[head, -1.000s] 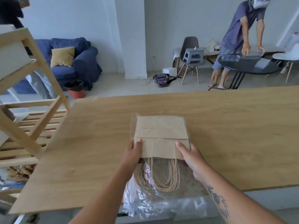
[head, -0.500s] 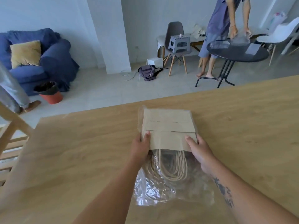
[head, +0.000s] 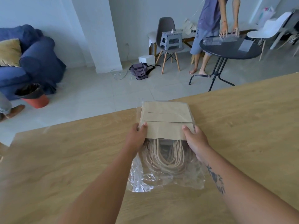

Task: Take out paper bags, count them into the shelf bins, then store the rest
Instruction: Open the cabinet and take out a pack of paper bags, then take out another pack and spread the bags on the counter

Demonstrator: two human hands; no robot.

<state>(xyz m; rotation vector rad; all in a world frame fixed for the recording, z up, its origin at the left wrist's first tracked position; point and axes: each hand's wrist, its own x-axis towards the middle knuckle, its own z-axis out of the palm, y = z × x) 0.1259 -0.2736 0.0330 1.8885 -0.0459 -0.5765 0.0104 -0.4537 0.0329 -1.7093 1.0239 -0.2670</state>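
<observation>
A flat stack of brown paper bags (head: 166,120) lies on the wooden table (head: 242,126), wrapped in a clear plastic sleeve (head: 161,180). The bags' twisted paper handles (head: 168,157) show through the crumpled plastic on the near side. My left hand (head: 135,138) grips the stack's left edge, thumb on top. On the right edge, my right hand (head: 195,141) holds the stack the same way. The shelf bins are out of view.
Beyond the table's far edge are a blue sofa (head: 32,62), a red bin (head: 34,97), a purple bag (head: 140,71) on the floor and a grey chair (head: 166,39). A person (head: 210,29) works at a round black table (head: 229,47) at the back right.
The pack has slid forward fully onto the table with both hands still on it. My view has turned right, so the wooden shelf at the left has left the frame.
</observation>
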